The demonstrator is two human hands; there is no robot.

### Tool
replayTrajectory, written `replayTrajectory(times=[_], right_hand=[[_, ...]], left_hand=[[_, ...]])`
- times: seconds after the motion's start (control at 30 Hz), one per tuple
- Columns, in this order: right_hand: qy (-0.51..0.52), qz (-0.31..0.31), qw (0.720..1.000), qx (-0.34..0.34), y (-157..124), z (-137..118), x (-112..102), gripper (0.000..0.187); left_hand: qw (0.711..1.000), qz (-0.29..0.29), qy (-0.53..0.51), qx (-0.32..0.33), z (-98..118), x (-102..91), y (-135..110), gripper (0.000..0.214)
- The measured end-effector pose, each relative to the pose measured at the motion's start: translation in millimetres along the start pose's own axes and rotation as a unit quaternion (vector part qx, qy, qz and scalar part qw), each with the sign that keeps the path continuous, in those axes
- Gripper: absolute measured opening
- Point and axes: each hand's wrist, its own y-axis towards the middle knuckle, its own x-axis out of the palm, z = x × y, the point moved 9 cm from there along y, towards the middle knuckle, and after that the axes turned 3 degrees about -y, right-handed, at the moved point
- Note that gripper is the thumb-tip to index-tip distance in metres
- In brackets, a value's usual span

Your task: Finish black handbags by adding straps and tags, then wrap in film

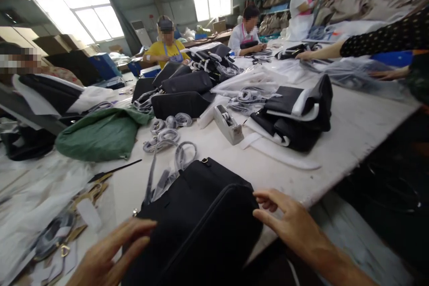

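A black bag (201, 223) rests at the table's near edge, with a zipper-like seam running across it and a small gold ring at its top corner. My left hand (114, 250) is at the bag's left side, fingers stretched out and thumb apart. On the opposite side, my right hand (291, 216) has its fingertips at the bag's right edge, thumb and slightly curled fingers apart; whether they press on it I cannot tell. Behind the bag lies a plastic-wrapped strap (186, 154). Neither hand grips anything visible.
A grey tape dispenser (229, 125) stands mid-table, near folded black bags (301, 111) with white padding. Further back are a pile of black bags (184, 82) and a green cloth (100, 136). A co-worker's dotted sleeve (385, 35) reaches in from the right; other people sit beyond.
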Motion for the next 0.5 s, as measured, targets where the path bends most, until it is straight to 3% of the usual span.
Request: replayTrajectory(times=[0.03, 0.1, 0.17, 0.3, 0.4, 0.5], right_hand=[[-0.003, 0.010, 1.000, -0.015, 3.8, -5.3, 1.0, 0.039], [-0.013, 0.005, 0.999, -0.036, 10.9, -13.7, 9.4, 0.057], [-0.022, -0.025, 0.999, -0.039, 17.7, -17.7, 19.5, 0.066], [-0.011, -0.086, 0.996, -0.020, 25.1, -17.1, 28.1, 0.067], [0.015, -0.101, 0.995, 0.006, 23.4, -11.4, 28.3, 0.066], [0.033, -0.104, 0.994, 0.026, 19.4, -6.9, 28.9, 0.063]], left_hand=[[0.994, -0.062, 0.043, 0.081, 26.1, 17.5, 25.9, 0.022], [0.960, -0.133, 0.097, 0.227, 69.3, 54.4, 69.3, 0.022], [0.914, -0.200, 0.135, 0.326, 93.4, 96.2, 99.8, 0.028], [0.860, -0.302, 0.186, 0.367, 93.3, 157.6, 132.5, 0.039], [0.844, -0.330, 0.211, 0.367, 84.5, 176.8, 138.8, 0.044], [0.840, -0.321, 0.237, 0.367, 79.0, 185.8, 142.8, 0.035]])
